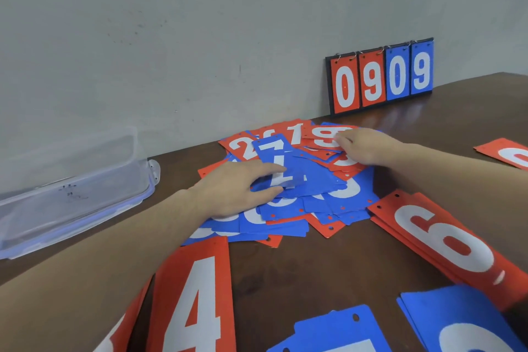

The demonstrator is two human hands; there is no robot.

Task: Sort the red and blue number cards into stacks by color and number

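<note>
So the table (314, 266) is dark brown wood, kinda glossy, pushed right up against a plain grey wall (200, 37) with some scuffs and dark specks on it. A messy pile of cards (323, 194) sits in the middle toward the far side, red and blue all mixed and overlapping. The left hand (237, 188) is pinching a blue 7 card (281, 164) at its near end, thumb on top, lifting it a bit off the pile. The right hand (368, 148) lies on the far right part of the pile, fingers loosely out, touching a red 9 card (325, 137); it isn't grasping anything.

Sorted stacks sit closer in: a red 4 stack (194, 300) near left, a red 6 stack (440, 240) on the right, blue cards (468, 323) at the near right edge. A scoreboard (381, 76) reading 0909 leans on the wall, far right. A clear plastic box (71, 191) sits on the left by the wall.
</note>
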